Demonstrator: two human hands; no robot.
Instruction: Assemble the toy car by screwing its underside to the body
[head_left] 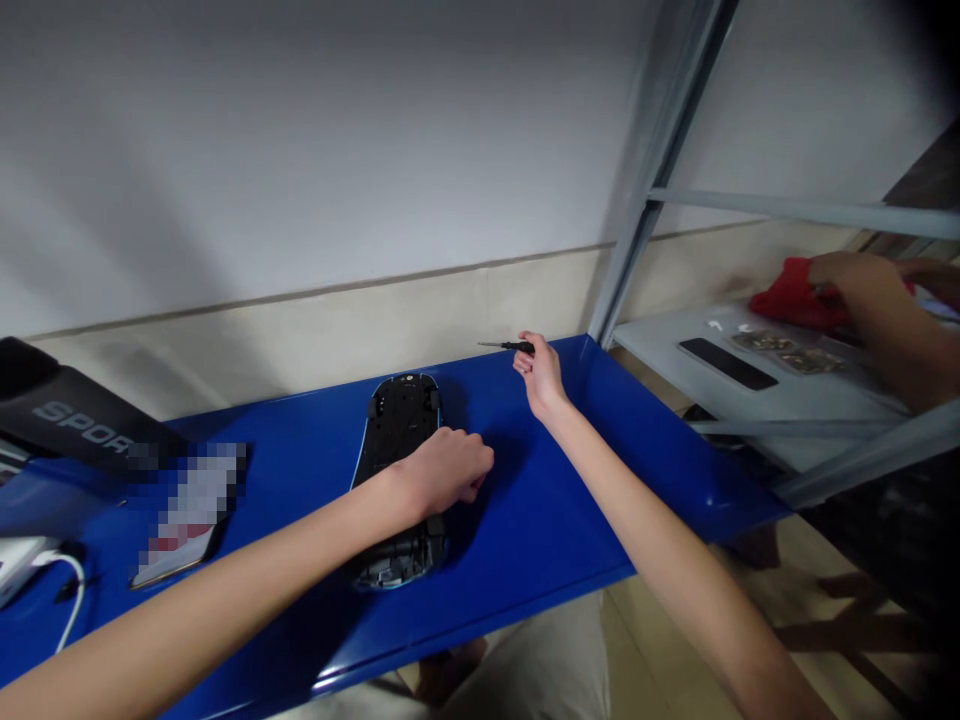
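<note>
A toy car [397, 420] lies upside down on the blue tabletop [517, 560], its black underside up and a thin blue body edge showing. My left hand [450, 465] is over the middle of the car, its fingers curled closed past the right edge. Whatever those fingers hold, if anything, is hidden. Up and to the right, near the table's back edge, my right hand [541, 372] grips a small screwdriver [517, 346] by its black handle. The thin metal shaft points left, apart from the car.
At left are a black "SPORT" bottle [82, 410], a phone [195, 520] with a blurred-out screen, and a white device [22, 565] with a cable. Beyond a metal frame post [637, 240], another person's arm [892, 310] works with red cloth [795, 295] near bagged small parts [787, 350].
</note>
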